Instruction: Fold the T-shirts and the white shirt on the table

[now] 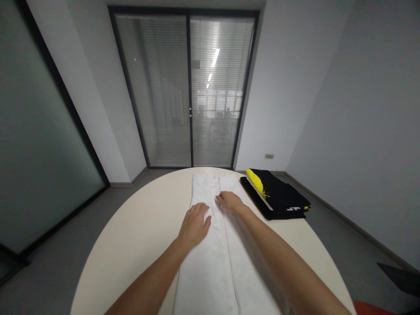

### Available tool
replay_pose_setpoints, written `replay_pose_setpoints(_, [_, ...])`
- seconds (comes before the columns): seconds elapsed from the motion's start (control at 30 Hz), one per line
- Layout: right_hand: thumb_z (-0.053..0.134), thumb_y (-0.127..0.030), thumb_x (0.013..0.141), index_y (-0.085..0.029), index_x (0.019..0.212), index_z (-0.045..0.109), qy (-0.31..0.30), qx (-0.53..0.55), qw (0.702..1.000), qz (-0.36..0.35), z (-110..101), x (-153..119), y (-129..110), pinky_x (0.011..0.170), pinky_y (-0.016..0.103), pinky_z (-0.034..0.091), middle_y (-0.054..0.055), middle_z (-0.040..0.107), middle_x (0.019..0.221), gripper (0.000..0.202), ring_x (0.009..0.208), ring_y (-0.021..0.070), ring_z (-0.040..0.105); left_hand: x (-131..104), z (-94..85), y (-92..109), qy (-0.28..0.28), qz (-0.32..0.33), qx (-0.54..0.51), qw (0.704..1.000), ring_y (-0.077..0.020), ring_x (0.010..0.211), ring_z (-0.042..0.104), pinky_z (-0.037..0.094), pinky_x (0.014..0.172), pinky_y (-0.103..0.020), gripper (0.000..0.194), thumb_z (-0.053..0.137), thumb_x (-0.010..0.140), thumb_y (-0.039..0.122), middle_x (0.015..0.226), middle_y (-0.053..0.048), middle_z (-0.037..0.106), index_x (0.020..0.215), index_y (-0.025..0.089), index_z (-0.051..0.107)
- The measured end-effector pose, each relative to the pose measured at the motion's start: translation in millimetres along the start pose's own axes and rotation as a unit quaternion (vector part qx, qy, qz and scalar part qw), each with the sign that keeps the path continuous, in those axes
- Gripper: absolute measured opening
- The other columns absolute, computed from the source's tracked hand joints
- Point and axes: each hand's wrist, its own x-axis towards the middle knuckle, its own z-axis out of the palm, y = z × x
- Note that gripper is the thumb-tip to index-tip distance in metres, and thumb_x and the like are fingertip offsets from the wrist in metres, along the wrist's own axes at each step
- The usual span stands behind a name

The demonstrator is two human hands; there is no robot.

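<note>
White trousers point(210, 271) lie lengthwise over the round table, with a long line running down between their two halves. My left hand point(196, 223) rests palm down on the left half, fingers stretched and thumb apart. Just to its right and slightly farther off, my right hand point(229, 201) has its fingers curled together in a pinch at the fabric near the middle line. The bit of cloth between those fingertips is very small. Both forearms reach in from the near side, and the right one covers part of the trousers.
A stack of folded black clothes point(282, 192) with a yellow patch and white marks sits at the table's right edge. The cream round table point(138, 236) shows on both sides of the trousers. Beyond stand a glazed partition with blinds point(157, 96) and grey walls.
</note>
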Motion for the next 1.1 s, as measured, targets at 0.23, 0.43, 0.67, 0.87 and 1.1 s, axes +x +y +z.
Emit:
replay_pose_setpoints(0.23, [0.052, -0.042, 0.094, -0.014, 0.095, 0.075, 0.017, 0.054, 0.998, 0.033, 14, 52, -12, 0.080, 0.028, 0.046, 0.016, 0.075, 0.100, 0.036, 0.097, 0.0253, 0.069, -3, 17.1, -11, -0.008, -0.017, 0.046, 0.999, -0.0313, 0.147, 0.029, 0.025, 0.120, -0.048, 0.049, 0.046, 0.095, 0.033, 0.154, -0.014, 0.041, 0.139, 0.013, 0.051])
replay_pose_setpoints(0.43, [0.061, -0.035, 0.089, -0.014, 0.120, 0.066, 0.062, 0.147, 0.986, 0.053, 30, 99, -22, 0.086, 0.030, 0.047, 0.015, 0.073, 0.111, 0.038, 0.102, 0.0241, 0.067, -1, 16.6, -9, -0.041, -0.027, 0.052, 0.997, -0.0299, 0.150, 0.024, 0.020, 0.123, -0.049, 0.054, 0.042, 0.096, 0.036, 0.159, -0.013, 0.034, 0.145, 0.014, 0.045])
replay_pose_setpoints(0.67, [0.067, -0.019, 0.078, -0.012, 0.107, 0.073, 0.082, 0.290, 0.951, 0.073, 44, 129, -28, 0.061, 0.022, 0.048, 0.006, 0.073, 0.077, 0.030, 0.061, 0.0140, 0.063, 2, 16.6, -10, -0.056, -0.026, 0.046, 0.997, -0.0291, 0.152, 0.017, 0.014, 0.124, -0.051, 0.054, 0.041, 0.096, 0.041, 0.162, -0.010, 0.030, 0.145, 0.018, 0.047])
replay_pose_setpoints(0.87, [0.060, -0.018, 0.076, -0.009, 0.121, 0.067, 0.140, 0.353, 0.920, 0.100, 35, 131, -17, 0.052, 0.019, 0.045, 0.007, 0.073, 0.082, 0.046, 0.056, 0.0118, 0.060, 2, 13.6, -10, -0.065, -0.016, 0.027, 0.997, -0.0311, 0.153, 0.008, 0.014, 0.123, -0.055, 0.061, 0.045, 0.095, 0.038, 0.165, -0.009, 0.017, 0.153, 0.019, 0.037])
replay_pose_setpoints(1.1, [0.064, -0.015, 0.074, -0.011, 0.125, 0.066, 0.102, 0.350, 0.927, 0.086, 31, 119, -7, 0.051, 0.018, 0.044, 0.002, 0.069, 0.069, 0.051, 0.052, 0.0101, 0.056, 1, 15.3, -10, -0.071, -0.014, 0.023, 0.997, -0.0334, 0.152, 0.010, 0.013, 0.123, -0.056, 0.061, 0.047, 0.094, 0.042, 0.165, -0.009, 0.021, 0.152, 0.023, 0.039])
